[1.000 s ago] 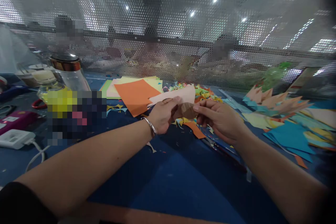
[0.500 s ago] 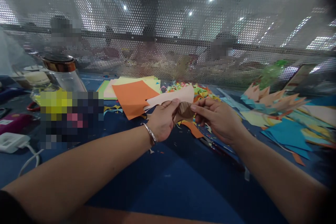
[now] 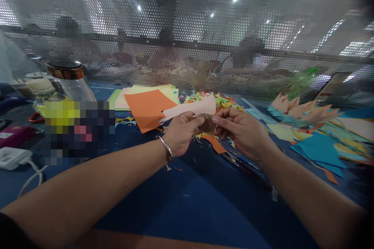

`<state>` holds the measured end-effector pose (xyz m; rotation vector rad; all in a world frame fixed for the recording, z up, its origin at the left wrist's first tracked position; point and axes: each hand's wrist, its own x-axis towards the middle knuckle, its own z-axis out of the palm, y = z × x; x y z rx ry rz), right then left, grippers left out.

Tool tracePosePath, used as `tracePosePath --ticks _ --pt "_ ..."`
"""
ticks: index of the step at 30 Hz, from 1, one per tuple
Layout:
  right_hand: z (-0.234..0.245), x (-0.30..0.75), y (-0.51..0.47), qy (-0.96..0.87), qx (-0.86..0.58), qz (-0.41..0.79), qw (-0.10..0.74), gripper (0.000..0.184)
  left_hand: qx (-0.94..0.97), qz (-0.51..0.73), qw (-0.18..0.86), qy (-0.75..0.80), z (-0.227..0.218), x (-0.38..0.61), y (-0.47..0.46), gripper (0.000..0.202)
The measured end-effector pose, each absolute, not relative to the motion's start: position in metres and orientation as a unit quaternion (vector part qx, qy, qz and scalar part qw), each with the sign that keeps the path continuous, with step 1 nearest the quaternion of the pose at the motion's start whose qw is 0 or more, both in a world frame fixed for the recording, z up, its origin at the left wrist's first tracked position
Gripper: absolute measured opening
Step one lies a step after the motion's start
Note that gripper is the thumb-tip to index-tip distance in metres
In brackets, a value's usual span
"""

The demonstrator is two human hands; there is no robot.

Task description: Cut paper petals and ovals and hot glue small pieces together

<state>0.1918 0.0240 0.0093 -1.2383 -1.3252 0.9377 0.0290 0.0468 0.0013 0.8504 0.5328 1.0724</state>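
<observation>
Where a moment ago the left thumb (image 3: 199,121) lay beside the brownish piece (image 3: 207,125), it now lies over it, so the left hand (image 3: 182,132) seems to pinch it together with the pale pink paper (image 3: 194,107) (a curl of the same sheet or not, I cannot tell), while the right hand (image 3: 238,128) pinches its right edge, likely steadying the work from both sides. The paper sits above the blue table (image 3: 181,198), beside the orange sheet (image 3: 150,109); open room stretches toward the table's near edge, though scissors (image 3: 244,167) lie just below the right hand.
</observation>
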Motion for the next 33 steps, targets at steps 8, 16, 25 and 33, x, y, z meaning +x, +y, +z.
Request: tracePosePath --ticks 8,16,25,33 --pt "0.016 0.193 0.023 -0.526 -0.527 0.431 0.510 0.054 0.429 0.487 0.728 0.222 -0.001 0.028 0.049 0.020" --pt "0.014 0.197 0.022 -0.569 -0.525 0.387 0.501 0.046 0.418 0.466 0.752 0.206 -0.004 0.026 0.051 0.015" --pt "0.009 0.199 0.020 -0.710 -0.522 0.048 0.470 0.031 0.401 0.475 0.751 0.222 -0.002 0.025 0.053 0.015" --pt "0.001 0.197 0.017 -0.793 -0.492 -0.085 0.350 0.036 0.376 0.472 0.757 0.248 0.000 0.025 0.053 0.022"
